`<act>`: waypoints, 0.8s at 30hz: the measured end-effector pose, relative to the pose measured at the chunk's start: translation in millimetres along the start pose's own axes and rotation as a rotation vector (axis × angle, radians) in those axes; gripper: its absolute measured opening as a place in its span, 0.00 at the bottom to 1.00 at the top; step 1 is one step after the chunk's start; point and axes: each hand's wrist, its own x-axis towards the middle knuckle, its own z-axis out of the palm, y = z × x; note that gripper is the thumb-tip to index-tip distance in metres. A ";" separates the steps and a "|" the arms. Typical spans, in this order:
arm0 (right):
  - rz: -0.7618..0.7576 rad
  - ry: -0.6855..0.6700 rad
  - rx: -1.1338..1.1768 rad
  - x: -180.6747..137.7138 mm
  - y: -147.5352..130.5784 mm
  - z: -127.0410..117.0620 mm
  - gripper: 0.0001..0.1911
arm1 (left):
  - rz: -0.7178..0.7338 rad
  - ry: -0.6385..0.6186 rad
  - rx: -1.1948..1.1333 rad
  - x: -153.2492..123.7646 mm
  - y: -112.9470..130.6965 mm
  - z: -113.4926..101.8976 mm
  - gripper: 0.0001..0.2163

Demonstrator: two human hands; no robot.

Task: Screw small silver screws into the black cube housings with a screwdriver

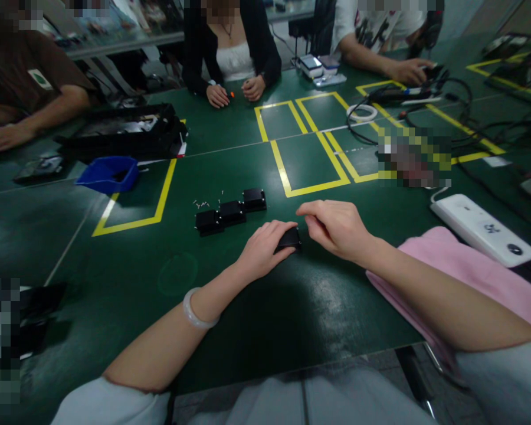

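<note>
My left hand [265, 248] lies over a small black box [289, 239] on the green table [248, 319], fingers curled around it. Just right of the box, my right hand [336, 227] has its fingers pinched together at the box's top edge; whether they hold anything is too small to see. Three more black boxes [230, 212] sit in a row a little further out to the left. Several tiny screws [202, 204] lie scattered beside that row.
A blue bin [108, 174] and a black tray [124, 133] stand at the left. A white power strip [482, 227] and a pink cloth [446, 260] lie at my right. Yellow tape outlines [310, 147] mark the table. Cables and tools lie far right. Three other people sit across the table.
</note>
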 end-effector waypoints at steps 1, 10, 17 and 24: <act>-0.002 -0.005 0.007 0.0 0.0 -0.4 0.11 | 0.001 0.002 0.001 -0.1 -0.1 0.3 0.20; -0.022 -0.010 0.006 1.3 -0.4 -2.2 0.10 | 0.001 0.002 0.014 -0.7 -1.3 -0.4 0.20; -0.024 -0.001 -0.003 1.1 -0.4 -1.5 0.09 | 0.008 0.009 0.007 -0.7 -1.6 0.8 0.20; 0.003 0.054 -0.044 -1.3 -2.3 6.0 0.09 | 0.009 0.005 0.000 -1.0 -1.6 0.6 0.20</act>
